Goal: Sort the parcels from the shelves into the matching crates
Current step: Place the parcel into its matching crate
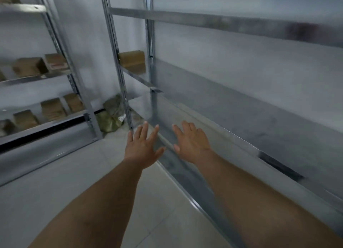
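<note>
Both arms out: left hand (142, 147) and right hand (191, 142) spread flat, fingers straight and holding nothing, over the metal shelf's (241, 121) front edge; a brown parcel (132, 58) sits at its far end.

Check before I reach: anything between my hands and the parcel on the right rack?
Nothing on the shelf between. Left hand and right hand are open; only a post overlaps the parcel at its left edge.
</note>
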